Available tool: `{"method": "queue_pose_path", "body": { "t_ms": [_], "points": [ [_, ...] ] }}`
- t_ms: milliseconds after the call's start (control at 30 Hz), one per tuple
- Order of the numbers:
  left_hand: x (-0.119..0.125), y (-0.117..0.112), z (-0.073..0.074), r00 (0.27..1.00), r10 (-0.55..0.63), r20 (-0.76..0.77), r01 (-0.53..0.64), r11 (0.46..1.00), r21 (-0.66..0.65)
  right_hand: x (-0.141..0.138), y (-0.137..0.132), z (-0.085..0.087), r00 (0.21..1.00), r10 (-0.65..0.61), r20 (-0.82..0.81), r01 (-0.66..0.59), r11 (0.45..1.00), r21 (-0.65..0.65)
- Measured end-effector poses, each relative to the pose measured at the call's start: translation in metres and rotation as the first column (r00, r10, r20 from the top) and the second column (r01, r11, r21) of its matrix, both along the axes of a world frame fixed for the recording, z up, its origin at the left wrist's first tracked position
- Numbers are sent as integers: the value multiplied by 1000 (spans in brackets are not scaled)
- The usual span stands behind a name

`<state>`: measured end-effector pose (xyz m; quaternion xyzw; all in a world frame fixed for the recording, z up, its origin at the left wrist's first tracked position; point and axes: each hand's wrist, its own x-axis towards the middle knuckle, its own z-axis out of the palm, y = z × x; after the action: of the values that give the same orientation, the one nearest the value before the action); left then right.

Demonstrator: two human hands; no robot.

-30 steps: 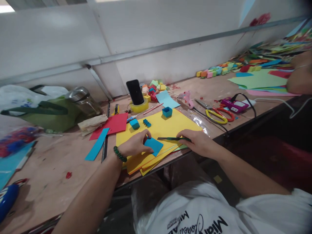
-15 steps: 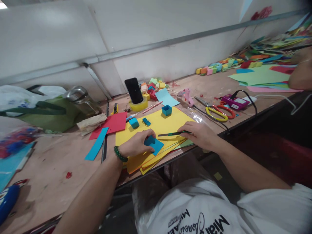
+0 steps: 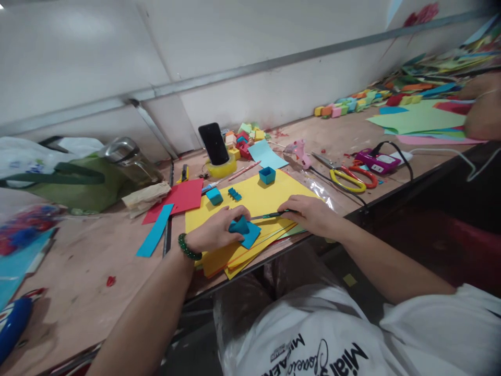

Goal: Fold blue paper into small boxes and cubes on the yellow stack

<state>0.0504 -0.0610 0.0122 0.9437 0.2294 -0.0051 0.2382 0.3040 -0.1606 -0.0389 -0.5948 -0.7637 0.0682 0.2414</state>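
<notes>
My left hand [image 3: 219, 227], with a green bead bracelet at the wrist, pinches a piece of blue paper [image 3: 250, 236] with a raised, folded flap. My right hand [image 3: 307, 213] grips a slim dark-green craft knife [image 3: 270, 215], its thin tip pointing left at the blue paper's upper edge. Under both hands lies a stack of yellow paper sheets [image 3: 250, 197]. On it, beyond my hands, stand an open blue paper box [image 3: 267, 176], a closed blue paper cube [image 3: 214, 196] and a small notched blue paper piece [image 3: 235, 194].
A phone [image 3: 213, 143] leans upright at a yellow tape roll [image 3: 222, 168], near colourful paper cubes [image 3: 245, 138]. To the right lie a pink glue gun [image 3: 299, 153], scissors [image 3: 348, 180] and a purple power adapter [image 3: 376, 162]. Red paper [image 3: 188, 196] and a blue strip [image 3: 155, 231] lie left; another person's arm [image 3: 483, 107] rests far right.
The knife and my right hand have shifted left, bringing the tip to the blue paper. A flap of that paper now stands up more at my left fingers.
</notes>
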Motion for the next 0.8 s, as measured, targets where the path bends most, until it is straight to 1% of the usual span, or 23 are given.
{"method": "queue_pose_path", "body": {
  "t_ms": [133, 167, 233, 300, 333, 400, 467, 633, 700, 800],
  "points": [
    [-2, 4, -5, 999, 22, 27, -21, 999, -37, 4, 0, 2, 997, -68, -41, 71, 994, 87],
    [-3, 4, -5, 999, 36, 25, -35, 998, -44, 4, 0, 3, 996, -78, -44, 82, 993, 91],
    [-3, 4, -6, 998, 58, 15, -57, 997, -56, 1, -1, 5, 998, -49, -26, 50, 998, 48],
    [-3, 4, -7, 999, 43, 13, -43, 998, -48, -4, -2, 4, 1000, 20, -9, -20, 1000, -20],
    [-3, 4, -8, 1000, 24, 15, -23, 999, -24, -7, -2, 3, 999, 46, -6, -46, 998, -44],
    [-2, 5, -12, 1000, -10, 7, 10, 998, 63, -9, -3, 0, 997, 75, -9, -76, 995, -62],
    [0, 5, -17, 999, 0, -39, 6, 990, 142, -9, -4, -1, 996, 92, -16, -93, 993, -67],
    [10, -1, -30, 970, 73, -231, -35, 985, 168, -4, -8, 0, 994, 107, -22, -108, 991, -79],
    [15, -5, -32, 958, 91, -272, -34, 978, 205, -2, -10, 1, 994, 106, -17, -107, 990, -94],
    [19, -10, -31, 947, 109, -303, -35, 971, 238, 0, -13, 1, 995, 100, -14, -101, 989, -107]
  ]
}}
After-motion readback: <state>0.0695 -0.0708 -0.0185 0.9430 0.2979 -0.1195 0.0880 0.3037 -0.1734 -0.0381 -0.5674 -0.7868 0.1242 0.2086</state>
